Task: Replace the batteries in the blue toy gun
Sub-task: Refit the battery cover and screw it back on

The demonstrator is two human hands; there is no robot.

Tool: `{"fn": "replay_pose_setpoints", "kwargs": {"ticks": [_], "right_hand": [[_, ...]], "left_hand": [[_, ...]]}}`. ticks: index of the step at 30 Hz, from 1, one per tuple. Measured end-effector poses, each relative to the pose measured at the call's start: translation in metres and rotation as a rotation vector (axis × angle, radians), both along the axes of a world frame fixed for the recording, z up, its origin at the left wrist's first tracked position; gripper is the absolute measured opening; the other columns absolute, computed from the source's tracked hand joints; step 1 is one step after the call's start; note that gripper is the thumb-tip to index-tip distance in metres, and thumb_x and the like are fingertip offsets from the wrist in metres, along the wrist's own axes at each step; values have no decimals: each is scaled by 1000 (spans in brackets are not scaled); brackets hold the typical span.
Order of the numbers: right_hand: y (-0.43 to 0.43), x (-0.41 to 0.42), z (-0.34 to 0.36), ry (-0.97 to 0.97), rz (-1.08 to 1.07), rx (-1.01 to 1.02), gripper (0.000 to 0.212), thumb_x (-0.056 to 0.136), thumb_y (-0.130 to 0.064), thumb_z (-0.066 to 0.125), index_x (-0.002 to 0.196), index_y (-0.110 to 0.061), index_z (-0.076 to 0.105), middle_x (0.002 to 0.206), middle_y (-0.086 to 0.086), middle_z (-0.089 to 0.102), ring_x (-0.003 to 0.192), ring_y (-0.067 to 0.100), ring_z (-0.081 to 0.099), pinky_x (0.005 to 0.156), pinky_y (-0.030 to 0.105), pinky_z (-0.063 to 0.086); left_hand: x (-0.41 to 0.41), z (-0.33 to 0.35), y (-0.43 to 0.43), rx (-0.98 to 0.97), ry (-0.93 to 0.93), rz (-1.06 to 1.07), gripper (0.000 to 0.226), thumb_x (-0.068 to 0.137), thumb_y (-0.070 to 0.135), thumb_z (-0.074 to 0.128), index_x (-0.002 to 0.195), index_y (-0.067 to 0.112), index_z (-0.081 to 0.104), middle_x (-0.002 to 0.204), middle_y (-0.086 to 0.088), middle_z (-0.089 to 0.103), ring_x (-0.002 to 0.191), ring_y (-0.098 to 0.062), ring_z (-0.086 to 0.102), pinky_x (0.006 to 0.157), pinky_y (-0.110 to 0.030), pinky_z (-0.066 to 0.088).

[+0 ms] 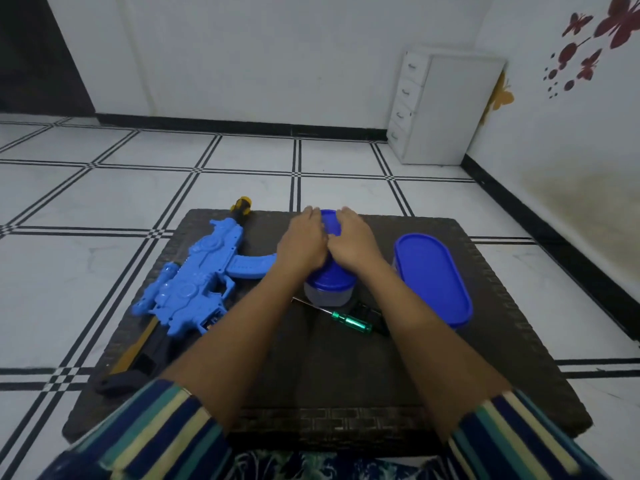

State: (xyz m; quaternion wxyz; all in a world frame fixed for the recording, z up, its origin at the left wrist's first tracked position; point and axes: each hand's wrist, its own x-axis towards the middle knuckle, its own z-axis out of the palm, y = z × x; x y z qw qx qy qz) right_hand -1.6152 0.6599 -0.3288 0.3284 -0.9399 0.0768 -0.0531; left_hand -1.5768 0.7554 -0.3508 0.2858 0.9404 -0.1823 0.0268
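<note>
The floor takes most of the view: white tiles with thin black double lines. White walls stand behind it. The right wall has dark red butterfly stickers and a brownish stain low down. A white drawer cabinet stands in the far right corner, and a dark opening is at the far left.

A dark woven surface lies low over the floor. On its left part lies the blue toy gun on its side, with the yellow and black muzzle pointing far. Something black and tan comes out from under its near end, and I cannot make out what it is.

At the right stands an oblong container with a blue lid. In the middle is a second blue-lidded container, mostly hidden by the hands. The left hand and the right hand lie side by side on its lid. The fingers are close together and point far. Whether they grip the lid I cannot tell.

Striped sleeves are cut off at the near edge.

A green-handled screwdriver lies near the middle container. A small black thing beside the handle is unclear.
</note>
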Motion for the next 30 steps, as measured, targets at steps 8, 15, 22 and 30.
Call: {"fn": "replay_pose_setpoints", "kwargs": {"ticks": [8,15,22,30], "right_hand": [[-5,7,-26,-43,14,-116,46,104,-28,32,147,-10,35,161,2,21,140,25,34,112,40,30],[1,6,-19,-60,-37,-355,42,104,-33,30,135,-14,50,154,2,36,138,24,34,106,51,33],[14,-25,5,23,96,-477,52,98,-54,33,105,-13,62,113,9,63,111,30,56,95,46,39],[8,-31,-3,102,49,-541,75,96,-63,29,138,-3,45,149,16,40,136,32,37,110,48,32]], "left_hand": [[2,-3,0,-58,39,42,50,101,21,30,148,5,28,153,-13,32,137,-28,35,112,-38,28],[0,-5,0,-251,77,86,45,100,13,34,143,3,38,149,-14,39,135,-27,38,111,-33,27],[-45,39,38,-490,-36,220,39,87,1,42,118,6,66,119,-13,66,110,-26,60,93,-32,46],[-123,10,141,-272,-27,301,25,90,12,55,110,14,69,117,-5,67,107,-22,60,91,-31,43]]}}
